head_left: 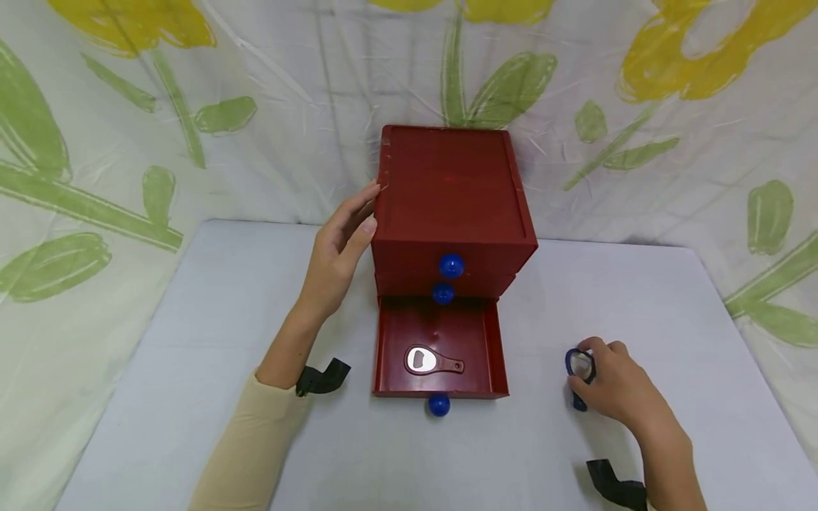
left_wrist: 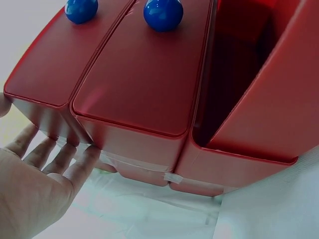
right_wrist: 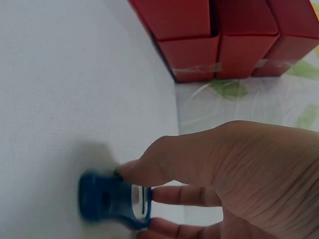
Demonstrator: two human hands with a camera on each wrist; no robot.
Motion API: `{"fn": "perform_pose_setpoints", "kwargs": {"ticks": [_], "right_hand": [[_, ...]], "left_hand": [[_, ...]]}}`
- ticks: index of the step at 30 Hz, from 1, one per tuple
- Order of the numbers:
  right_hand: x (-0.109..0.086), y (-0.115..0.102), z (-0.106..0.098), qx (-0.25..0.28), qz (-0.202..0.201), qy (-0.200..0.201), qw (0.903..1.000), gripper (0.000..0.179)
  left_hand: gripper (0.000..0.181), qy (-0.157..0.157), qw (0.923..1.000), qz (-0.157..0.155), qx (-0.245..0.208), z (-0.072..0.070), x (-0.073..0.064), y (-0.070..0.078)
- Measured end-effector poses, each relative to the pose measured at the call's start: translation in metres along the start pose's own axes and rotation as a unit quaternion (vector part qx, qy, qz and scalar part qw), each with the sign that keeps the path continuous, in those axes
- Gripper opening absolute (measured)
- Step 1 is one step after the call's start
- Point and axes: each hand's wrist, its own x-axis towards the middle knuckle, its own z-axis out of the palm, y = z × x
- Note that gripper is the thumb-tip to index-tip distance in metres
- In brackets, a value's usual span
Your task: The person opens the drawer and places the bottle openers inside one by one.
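A red drawer unit (head_left: 454,186) with round blue knobs stands at the back of the table. Its bottom drawer (head_left: 492,348) is pulled out, and a dark red bottle opener (head_left: 422,360) with a metal insert lies inside. My left hand (head_left: 334,259) rests on the unit's left side, its fingers extended along the wall in the left wrist view. To the right of the drawer, my right hand (head_left: 616,381) pinches a blue bottle opener (right_wrist: 102,198) by its ring end between thumb and fingers. The handle end points down, close over the table.
A white cloth covers the table (head_left: 211,355). Behind it hangs a pale curtain (head_left: 287,92) painted with yellow flowers and green leaves. The open drawer's blue knob (head_left: 439,405) juts toward the front. Black straps (head_left: 322,377) hang near both wrists.
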Motion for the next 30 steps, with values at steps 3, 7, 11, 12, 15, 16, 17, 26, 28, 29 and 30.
{"fn": "perform_pose_setpoints", "kwargs": {"ticks": [3,7,11,12,15,16,17,26,28,29,30], "right_hand": [[0.0006,0.0,0.002,0.007,-0.013,-0.001,0.9999,0.063],[0.0021,0.0002,0.0042,0.006,-0.016,-0.004,0.9999,0.067],[0.003,0.0004,0.0055,0.004,-0.021,-0.006,0.9998,0.07],[0.0029,0.0004,0.0059,0.003,-0.022,-0.006,0.9997,0.071],[0.0024,-0.0001,0.0074,0.001,-0.023,-0.003,0.9997,0.07],[0.0026,-0.0003,0.0078,0.0,-0.024,0.0,0.9997,0.07],[0.0028,-0.0005,0.0082,0.0,-0.027,0.004,0.9996,0.07],[0.002,-0.0031,0.0101,0.003,-0.055,0.039,0.9977,0.065],[0.0024,-0.0039,0.0105,0.004,-0.064,0.044,0.997,0.065],[0.0024,-0.0044,0.0106,0.004,-0.068,0.047,0.9966,0.064],[0.0023,-0.005,0.0106,0.003,-0.072,0.05,0.9962,0.063]], "left_hand": [[0.05,0.0,1.0,-0.002,-0.001,-0.0001,-0.0006,0.0001],[0.05,-0.001,1.0,-0.005,0.0,-0.0002,-0.0009,-0.0008],[0.05,-0.001,1.0,-0.004,0.0,-0.0003,-0.0005,-0.002],[0.05,-0.001,1.0,-0.003,-0.001,-0.0002,-0.0004,-0.002],[0.05,-0.002,1.0,-0.003,-0.002,0.0,-0.0005,-0.0014],[0.05,-0.002,1.0,-0.003,-0.002,0.0,-0.0004,-0.0014],[0.05,-0.002,1.0,-0.003,-0.002,0.0,-0.0003,-0.0014],[0.05,-0.004,1.0,-0.002,0.0,0.001,-0.0013,-0.0022],[0.05,-0.004,1.0,-0.001,0.002,0.0004,-0.0018,-0.0018],[0.05,-0.004,1.0,-0.001,0.003,0.0002,-0.0016,-0.0015],[0.051,-0.004,1.0,-0.002,0.003,0.0001,-0.0014,-0.0011]]}}
